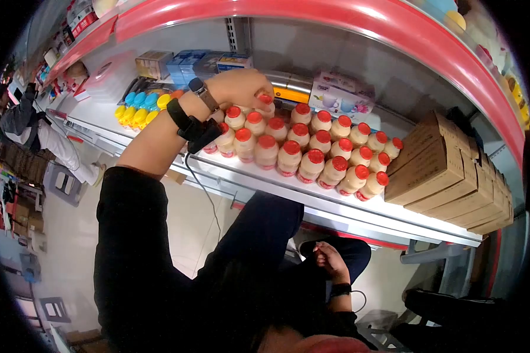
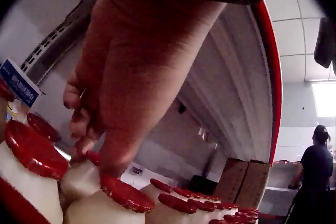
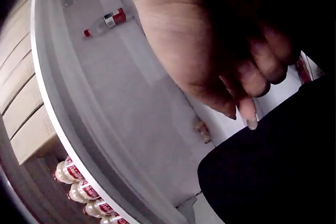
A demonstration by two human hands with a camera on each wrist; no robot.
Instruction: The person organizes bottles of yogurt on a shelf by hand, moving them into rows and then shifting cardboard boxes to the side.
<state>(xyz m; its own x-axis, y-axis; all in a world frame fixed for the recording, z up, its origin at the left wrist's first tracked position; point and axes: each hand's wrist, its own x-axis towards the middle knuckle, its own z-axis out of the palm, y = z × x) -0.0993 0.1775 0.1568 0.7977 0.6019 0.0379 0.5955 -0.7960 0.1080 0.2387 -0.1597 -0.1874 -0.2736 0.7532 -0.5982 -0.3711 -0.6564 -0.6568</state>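
Rows of small cream drink bottles with red caps (image 1: 315, 156) stand upright on a white shelf. At the back left of these rows, my left hand (image 1: 235, 88) reaches down and holds one drink bottle (image 1: 265, 100) near its cap. Seen from the left wrist, the thumb and fingers of that hand (image 2: 126, 71) come down on either side of the held bottle (image 2: 79, 179), and a neighbouring cap (image 2: 127, 195) overlaps the thumb tip. Low by my knee, my right hand (image 1: 330, 259) hangs with loosely curled fingers and holds nothing.
Brown cardboard boxes (image 1: 447, 176) line the shelf's right side. Yellow-capped bottles (image 1: 138, 117) and blue-capped ones stand at the left. Behind the rows are a white mug box (image 1: 344, 94) and blue boxes (image 1: 188, 62). A red-edged shelf (image 1: 312, 12) overhangs. A cable (image 1: 209, 200) hangs from my left wrist.
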